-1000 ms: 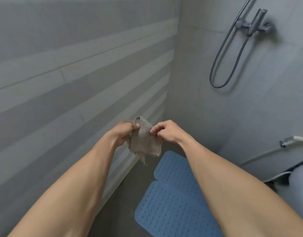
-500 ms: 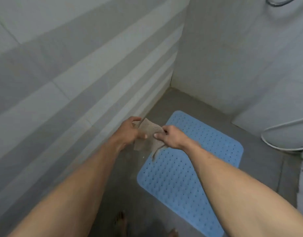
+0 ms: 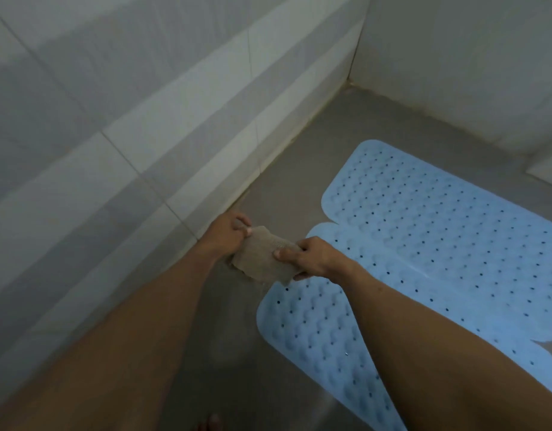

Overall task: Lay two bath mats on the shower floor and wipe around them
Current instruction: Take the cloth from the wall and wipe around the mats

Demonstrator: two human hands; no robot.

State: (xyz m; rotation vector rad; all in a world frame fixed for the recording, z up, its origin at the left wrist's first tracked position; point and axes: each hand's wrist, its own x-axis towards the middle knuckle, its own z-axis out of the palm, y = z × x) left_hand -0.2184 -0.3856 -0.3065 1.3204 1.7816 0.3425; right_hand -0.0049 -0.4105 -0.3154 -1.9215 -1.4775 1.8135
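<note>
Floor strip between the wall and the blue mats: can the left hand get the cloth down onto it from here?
Probably yes. The left hand grips the brown cloth right above the bare floor strip, and nothing lies there. The right hand also pinches the cloth and may need to let go.

I hold a beige cleaning cloth (image 3: 262, 259) stretched between my hands above the grey shower floor (image 3: 299, 181). My left hand (image 3: 228, 233) grips its far corner near the striped tiled wall (image 3: 128, 126); my right hand (image 3: 308, 258) pinches its near edge. Two blue perforated bath mats lie flat on the floor, the far mat (image 3: 439, 213) touching the near mat (image 3: 315, 331).
</note>
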